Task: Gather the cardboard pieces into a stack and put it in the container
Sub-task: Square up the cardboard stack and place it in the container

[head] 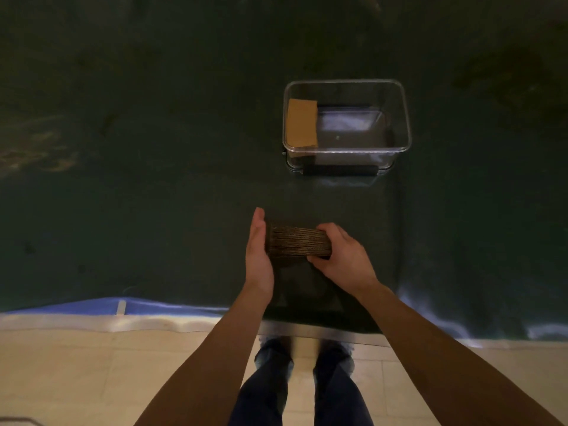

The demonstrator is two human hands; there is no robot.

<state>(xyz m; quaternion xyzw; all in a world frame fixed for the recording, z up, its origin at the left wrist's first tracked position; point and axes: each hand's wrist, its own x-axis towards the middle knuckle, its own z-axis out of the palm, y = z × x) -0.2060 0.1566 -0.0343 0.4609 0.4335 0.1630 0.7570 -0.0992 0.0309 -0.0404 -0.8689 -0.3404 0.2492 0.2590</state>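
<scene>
Pressing a stack of cardboard pieces [297,241] between both palms, you hold it just above the dark green table [153,179], nearer you than the clear plastic container [346,124]; your left hand [259,252] lies flat against its left end, fingers straight; your right hand [341,256] curls around its right end, grasping it; one tan cardboard piece [301,123] leans inside the container's left side.

Stack [297,241]: brown corrugated cardboard, ribbed edges (matt). Container [346,142]: clear glossy plastic. Table cover [153,149]: dark matt.
</scene>
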